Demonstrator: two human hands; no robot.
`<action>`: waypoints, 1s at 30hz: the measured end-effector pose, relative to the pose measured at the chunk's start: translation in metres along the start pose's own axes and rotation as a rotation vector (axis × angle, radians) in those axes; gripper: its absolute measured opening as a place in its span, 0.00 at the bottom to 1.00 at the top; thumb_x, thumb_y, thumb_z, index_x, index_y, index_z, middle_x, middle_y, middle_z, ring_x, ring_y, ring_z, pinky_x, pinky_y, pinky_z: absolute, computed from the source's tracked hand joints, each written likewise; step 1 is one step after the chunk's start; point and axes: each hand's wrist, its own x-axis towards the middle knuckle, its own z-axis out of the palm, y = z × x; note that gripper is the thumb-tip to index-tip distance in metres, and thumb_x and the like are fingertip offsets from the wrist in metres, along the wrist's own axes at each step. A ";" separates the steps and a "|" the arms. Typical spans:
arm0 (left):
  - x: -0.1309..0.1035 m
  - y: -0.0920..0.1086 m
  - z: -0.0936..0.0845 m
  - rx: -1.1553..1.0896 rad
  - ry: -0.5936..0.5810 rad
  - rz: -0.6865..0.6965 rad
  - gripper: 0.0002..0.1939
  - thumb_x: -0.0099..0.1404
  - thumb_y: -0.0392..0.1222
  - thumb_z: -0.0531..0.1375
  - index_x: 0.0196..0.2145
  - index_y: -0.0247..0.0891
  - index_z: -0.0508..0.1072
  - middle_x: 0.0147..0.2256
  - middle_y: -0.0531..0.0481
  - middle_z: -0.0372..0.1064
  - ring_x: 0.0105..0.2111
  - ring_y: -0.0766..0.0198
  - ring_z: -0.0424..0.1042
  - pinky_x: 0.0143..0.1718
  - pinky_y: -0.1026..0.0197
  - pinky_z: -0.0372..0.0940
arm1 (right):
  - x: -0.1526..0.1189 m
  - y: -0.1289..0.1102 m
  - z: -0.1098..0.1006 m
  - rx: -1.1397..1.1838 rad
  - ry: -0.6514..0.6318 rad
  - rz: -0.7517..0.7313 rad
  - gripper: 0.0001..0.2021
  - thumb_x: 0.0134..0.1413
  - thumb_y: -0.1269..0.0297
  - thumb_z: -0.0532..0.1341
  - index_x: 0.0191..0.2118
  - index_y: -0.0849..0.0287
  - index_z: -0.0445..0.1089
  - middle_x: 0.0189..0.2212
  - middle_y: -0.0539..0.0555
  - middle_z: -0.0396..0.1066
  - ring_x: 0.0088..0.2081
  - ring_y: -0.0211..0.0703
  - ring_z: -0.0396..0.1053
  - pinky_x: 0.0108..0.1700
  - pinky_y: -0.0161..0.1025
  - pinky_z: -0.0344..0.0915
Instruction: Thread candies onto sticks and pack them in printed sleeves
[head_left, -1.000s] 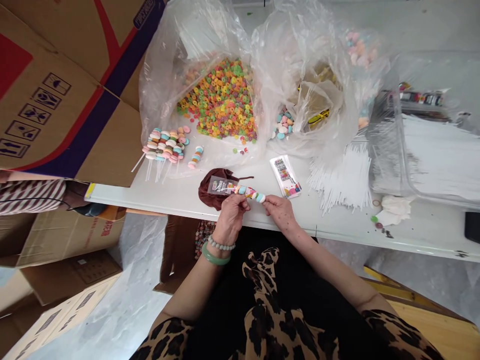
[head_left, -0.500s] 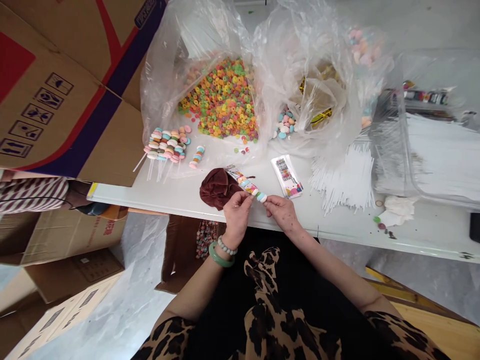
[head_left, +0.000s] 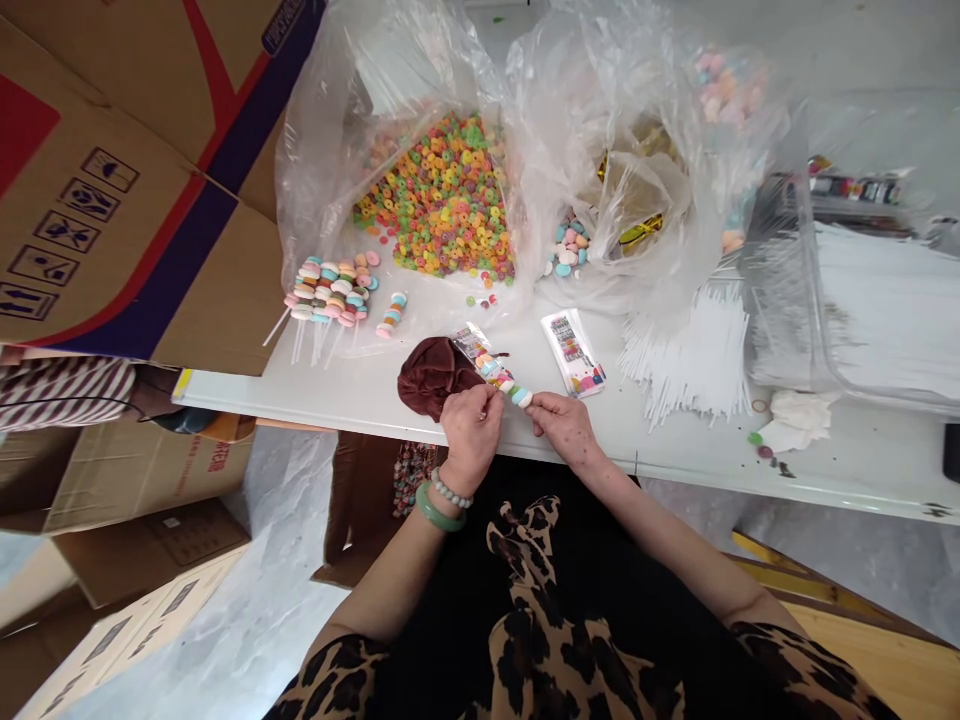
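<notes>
A candy skewer point(head_left: 519, 397) of pastel discs sits partly inside a clear printed wrapper point(head_left: 471, 343), slanting over the table's front edge. My right hand point(head_left: 564, 428) pinches the skewer's lower end, where the stick is hidden by the fingers. With thumb and fingers closed, my left hand point(head_left: 472, 432) grips the wrapper's near edge, though the fingertips partly hide the contact. Just beyond the left hand lies a bundled dark brown cloth point(head_left: 431, 378). A stack of flat printed wrappers point(head_left: 574, 352) rests farther right.
Finished-looking candy skewers point(head_left: 330, 290) and one short candy stack point(head_left: 391, 315) lie left. Behind are bags of ring candies point(head_left: 450, 200) and pastel discs point(head_left: 571, 248). White sticks point(head_left: 694, 350) and a clear bin point(head_left: 885, 390) stand right. A large carton point(head_left: 150, 180) borders the left.
My left fingers have drawn back slightly to the left, showing more of the wrapped candy. My right hand stays almost in place at the skewer's end.
</notes>
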 end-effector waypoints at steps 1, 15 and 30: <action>0.000 -0.001 0.000 -0.003 0.010 0.005 0.02 0.54 0.40 0.66 0.25 0.43 0.76 0.24 0.48 0.68 0.32 0.57 0.65 0.43 0.59 0.57 | -0.001 -0.001 0.000 -0.002 -0.001 -0.005 0.10 0.51 0.61 0.58 0.22 0.55 0.69 0.15 0.44 0.64 0.22 0.37 0.61 0.30 0.34 0.56; -0.011 0.002 0.010 0.158 -0.095 0.200 0.12 0.57 0.36 0.62 0.19 0.43 0.65 0.21 0.51 0.55 0.28 0.57 0.60 0.49 0.51 0.54 | -0.006 -0.001 0.008 -0.427 0.108 -0.247 0.12 0.60 0.63 0.53 0.30 0.56 0.72 0.22 0.51 0.69 0.26 0.40 0.64 0.31 0.36 0.53; 0.004 0.000 -0.008 -0.655 -0.055 -0.441 0.16 0.55 0.53 0.67 0.32 0.38 0.73 0.31 0.50 0.71 0.30 0.65 0.69 0.35 0.61 0.65 | -0.004 0.001 0.003 -0.361 0.087 -0.255 0.13 0.61 0.57 0.55 0.30 0.54 0.71 0.22 0.48 0.68 0.26 0.39 0.64 0.31 0.35 0.54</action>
